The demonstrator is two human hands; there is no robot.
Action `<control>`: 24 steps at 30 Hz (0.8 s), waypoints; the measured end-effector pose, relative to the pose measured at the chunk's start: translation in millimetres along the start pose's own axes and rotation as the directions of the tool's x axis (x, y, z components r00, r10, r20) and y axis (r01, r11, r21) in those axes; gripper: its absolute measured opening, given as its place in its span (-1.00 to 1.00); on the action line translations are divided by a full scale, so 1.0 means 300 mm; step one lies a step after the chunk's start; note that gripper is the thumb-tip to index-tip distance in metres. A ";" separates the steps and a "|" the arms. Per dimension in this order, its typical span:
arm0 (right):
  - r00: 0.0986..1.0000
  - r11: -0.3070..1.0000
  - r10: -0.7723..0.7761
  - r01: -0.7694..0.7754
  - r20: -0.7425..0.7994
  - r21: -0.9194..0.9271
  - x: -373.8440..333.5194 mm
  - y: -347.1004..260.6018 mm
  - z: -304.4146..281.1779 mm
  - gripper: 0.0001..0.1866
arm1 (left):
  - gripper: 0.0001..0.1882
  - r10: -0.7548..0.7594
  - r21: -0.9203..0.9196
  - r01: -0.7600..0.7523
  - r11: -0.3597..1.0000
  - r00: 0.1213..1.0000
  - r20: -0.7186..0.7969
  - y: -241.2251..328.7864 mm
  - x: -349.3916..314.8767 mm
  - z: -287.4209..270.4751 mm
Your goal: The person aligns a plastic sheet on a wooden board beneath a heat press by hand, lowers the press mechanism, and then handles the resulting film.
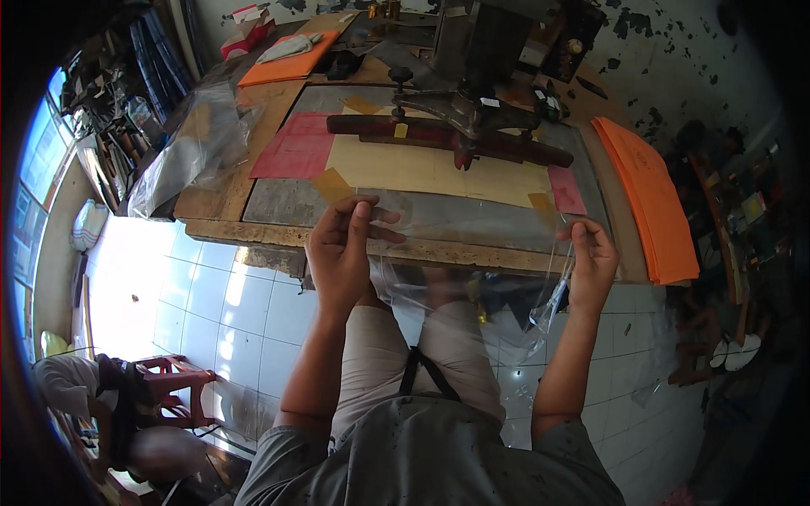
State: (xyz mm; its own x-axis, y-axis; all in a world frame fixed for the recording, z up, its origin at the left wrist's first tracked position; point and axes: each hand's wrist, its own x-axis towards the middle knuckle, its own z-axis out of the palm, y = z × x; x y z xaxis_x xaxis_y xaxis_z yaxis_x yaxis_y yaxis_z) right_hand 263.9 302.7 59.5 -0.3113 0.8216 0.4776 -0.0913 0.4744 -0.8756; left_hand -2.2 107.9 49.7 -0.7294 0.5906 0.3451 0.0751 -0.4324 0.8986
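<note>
Clear plastic (pixel 456 274) held up between left hand (pixel 339 249) and right hand (pixel 591 263)

The left hand pinches the upper left part of the clear plastic between thumb and fingers, its other fingers loosely spread toward the right. The right hand pinches the opposite side between thumb and forefinger, the remaining fingers curled. Between them the clear plastic hangs in front of the near edge of the table (pixel 261 236), its lower part drooping above the person's lap.

Just beyond the hands, a gray plate (pixel 278 202) lies on the table. On it rest a pale yellow sheet (pixel 405 173) and a red-pink sheet (pixel 291 150) to its left, with pieces of brown tape (pixel 333 184) at the corners. A dark red bar (pixel 527 152) under a metal bracket (pixel 460 110) crosses over the yellow sheet.

Farther out, folded orange sheets (pixel 645 202) lie along the table's right side, and loose plastic (pixel 190 160) on its left. At the far left, a gray cloth (pixel 288 47) lies on an orange pile (pixel 283 69). A red stool (pixel 190 390) stands on the tiled floor (pixel 278 312), lower left.
</note>
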 end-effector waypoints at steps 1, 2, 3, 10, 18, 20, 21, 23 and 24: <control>1.000 1.000 0.020 -0.020 -0.022 0.001 0.000 -0.002 0.002 -0.76 | -0.73 0.003 -0.001 -0.003 1.000 1.000 -0.004 0.000 0.000 0.002; 1.000 1.000 0.017 -0.017 -0.019 0.002 0.002 -0.003 0.002 -0.76 | -0.71 -0.015 -0.014 0.016 1.000 1.000 0.005 -0.002 0.001 0.004; 0.998 0.998 0.048 -0.046 -0.034 0.040 0.003 -0.004 -0.001 -0.75 | -0.69 -0.035 -0.027 0.035 0.999 0.999 0.016 -0.003 0.001 0.006; 0.990 0.986 0.104 -0.091 -0.091 0.137 0.015 -0.003 -0.003 -0.75 | -0.71 -0.030 -0.018 0.030 0.999 1.000 0.009 -0.006 0.004 0.018; 0.994 0.990 0.093 -0.086 -0.064 0.110 0.015 0.011 -0.020 -0.73 | -0.72 -0.063 0.014 0.064 0.998 0.998 -0.025 -0.009 0.010 0.018; 0.992 0.990 0.103 -0.095 -0.075 0.102 0.012 0.010 -0.026 -0.73 | -0.72 -0.072 0.004 0.073 0.997 0.997 -0.031 -0.011 0.011 0.025; 0.993 0.992 0.096 -0.089 -0.075 0.091 0.011 0.006 -0.021 -0.73 | -0.73 -0.079 -0.002 0.079 0.997 0.996 -0.040 -0.010 0.012 0.028; 0.992 0.994 0.087 -0.080 -0.087 0.074 0.010 0.002 -0.014 -0.73 | -0.73 -0.078 -0.014 0.077 0.997 0.996 -0.045 -0.023 0.014 0.024; 0.993 0.995 0.081 -0.076 -0.084 0.067 0.009 0.007 -0.013 -0.73 | -0.73 -0.077 -0.024 0.076 0.997 0.996 -0.053 -0.034 0.018 0.023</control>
State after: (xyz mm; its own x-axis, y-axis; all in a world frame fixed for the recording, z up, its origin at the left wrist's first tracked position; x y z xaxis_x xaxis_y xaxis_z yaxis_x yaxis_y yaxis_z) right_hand 266.6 307.3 59.2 -0.2369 0.8811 0.4092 -0.1305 0.3886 -0.9121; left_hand -2.2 120.0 44.3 -0.7681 0.5850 0.2602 0.0035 -0.4026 0.9154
